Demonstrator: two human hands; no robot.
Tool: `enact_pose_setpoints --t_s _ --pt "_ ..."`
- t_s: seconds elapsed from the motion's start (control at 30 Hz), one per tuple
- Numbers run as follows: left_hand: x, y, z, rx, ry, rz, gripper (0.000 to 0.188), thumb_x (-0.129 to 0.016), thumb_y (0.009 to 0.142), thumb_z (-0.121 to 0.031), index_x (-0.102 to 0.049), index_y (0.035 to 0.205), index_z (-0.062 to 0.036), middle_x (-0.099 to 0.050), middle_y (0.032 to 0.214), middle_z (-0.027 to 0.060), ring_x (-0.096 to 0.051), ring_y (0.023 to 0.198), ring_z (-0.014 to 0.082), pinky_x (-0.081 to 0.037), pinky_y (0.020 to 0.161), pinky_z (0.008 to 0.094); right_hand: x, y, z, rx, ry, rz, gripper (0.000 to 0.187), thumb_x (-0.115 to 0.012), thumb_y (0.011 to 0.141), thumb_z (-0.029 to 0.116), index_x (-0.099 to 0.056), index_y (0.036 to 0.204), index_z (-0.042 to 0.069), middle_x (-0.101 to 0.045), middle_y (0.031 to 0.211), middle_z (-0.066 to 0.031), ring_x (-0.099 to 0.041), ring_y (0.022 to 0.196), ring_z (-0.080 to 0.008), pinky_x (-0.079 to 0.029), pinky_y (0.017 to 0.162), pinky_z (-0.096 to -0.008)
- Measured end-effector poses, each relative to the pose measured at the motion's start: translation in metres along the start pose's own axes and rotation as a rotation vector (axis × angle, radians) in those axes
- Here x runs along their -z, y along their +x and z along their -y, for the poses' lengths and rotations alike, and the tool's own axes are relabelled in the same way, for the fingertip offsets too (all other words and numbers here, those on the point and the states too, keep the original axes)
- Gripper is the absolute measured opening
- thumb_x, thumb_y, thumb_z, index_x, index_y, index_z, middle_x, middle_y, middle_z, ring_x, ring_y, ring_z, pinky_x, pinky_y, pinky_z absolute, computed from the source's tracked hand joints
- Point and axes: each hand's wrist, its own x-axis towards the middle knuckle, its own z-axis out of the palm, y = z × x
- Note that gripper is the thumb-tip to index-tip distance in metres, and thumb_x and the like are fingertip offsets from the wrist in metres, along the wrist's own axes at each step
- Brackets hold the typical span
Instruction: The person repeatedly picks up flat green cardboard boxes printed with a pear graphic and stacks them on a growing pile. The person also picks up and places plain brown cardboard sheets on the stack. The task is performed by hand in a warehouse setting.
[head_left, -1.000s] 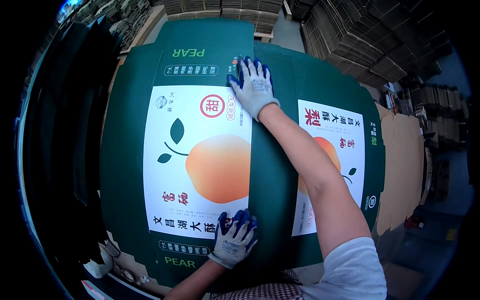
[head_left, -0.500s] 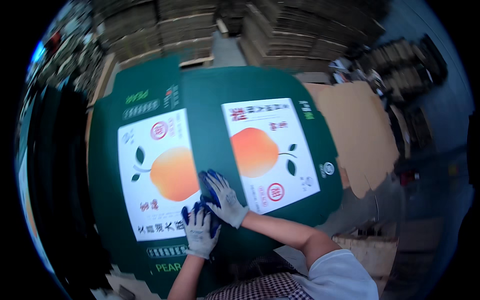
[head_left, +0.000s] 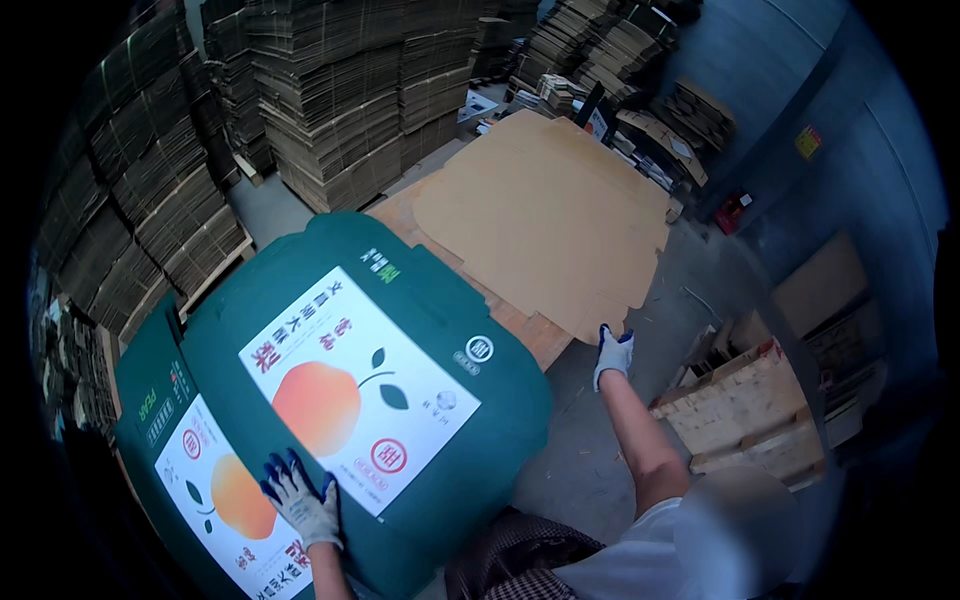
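Note:
A large printed green cardboard sheet (head_left: 440,370) lies flat before me, with white panels showing orange pears and leaves. My left hand (head_left: 304,502), in a white work glove with blue fingertips, rests palm down on it with fingers spread. My right hand (head_left: 613,358), gloved the same way, reaches out to the near corner of a plain brown cardboard sheet (head_left: 545,220). Its thumb and fingers look apart; whether it touches that corner I cannot tell.
The brown sheet lies on a wooden board (head_left: 430,215) beside the green one. Tall stacks of flat cardboard (head_left: 330,110) stand behind. A wooden crate (head_left: 745,410) stands on the floor at the right. Cardboard scraps (head_left: 675,115) lie near the blue wall (head_left: 790,170).
The view has swung right. My right hand has left the green sheet and moved right to the brown sheet's corner. My left hand remains on the green sheet, its fingers wider apart.

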Motion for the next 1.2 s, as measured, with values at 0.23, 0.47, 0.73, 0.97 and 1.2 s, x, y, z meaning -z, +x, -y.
enact_pose_setpoints --t_s 0.23,0.47,0.73,0.97,1.2 --pt "0.006 0.008 -0.009 0.054 0.136 -0.022 0.078 -0.055 0.075 -0.040 -0.023 0.137 -0.0067 -0.019 0.142 0.0145 -0.014 0.132 0.0303 -0.007 0.107 0.0468 -0.009 0.057 -0.009 -0.657 0.404 0.251 0.036 -0.071 0.072 0.020 -0.060 0.099 -0.001 -0.061 0.088 -0.0132 -0.060 0.064 -0.0224 -0.052 0.049 -0.0341" --pt "0.026 0.025 -0.104 -0.255 0.024 -0.298 0.073 -0.055 0.075 -0.035 -0.026 0.135 -0.0056 -0.024 0.138 0.0140 -0.019 0.128 0.0287 -0.011 0.104 0.0442 0.037 0.066 0.009 -0.591 0.702 0.465 0.019 -0.065 0.075 0.017 -0.058 0.091 0.008 -0.060 0.083 -0.0100 -0.059 0.065 -0.0217 -0.050 0.050 -0.0318" --pt "0.057 0.033 -0.272 -0.787 -0.305 -0.290 0.067 -0.055 0.075 -0.029 -0.029 0.132 -0.0042 -0.029 0.134 0.0134 -0.024 0.122 0.0268 -0.016 0.101 0.0413 0.021 -0.009 0.120 -0.361 0.533 1.102 0.036 -0.063 0.072 0.016 -0.055 0.106 0.006 -0.059 0.081 -0.0119 -0.059 0.066 -0.0244 -0.054 0.055 -0.0354" --pt "0.058 -0.002 -0.340 -1.069 -0.475 0.041 0.062 -0.054 0.076 -0.024 -0.033 0.129 -0.0030 -0.033 0.130 0.0130 -0.029 0.118 0.0252 -0.021 0.098 0.0388 0.046 -0.048 0.186 0.316 0.285 0.848 0.029 -0.054 0.067 0.007 -0.059 0.096 0.002 -0.063 0.080 -0.0179 -0.063 0.071 -0.0289 -0.051 0.057 -0.0388" --pt "0.073 -0.016 -0.359 -1.084 -0.620 0.255 0.057 -0.054 0.076 -0.019 -0.036 0.126 -0.0018 -0.038 0.126 0.0125 -0.034 0.113 0.0236 -0.025 0.095 0.0362 0.086 -0.160 0.272 0.950 0.130 0.978 0.033 -0.053 0.074 0.018 -0.057 0.105 0.008 -0.060 0.095 -0.0185 -0.057 0.087 -0.0327 -0.046 0.073 -0.0392"
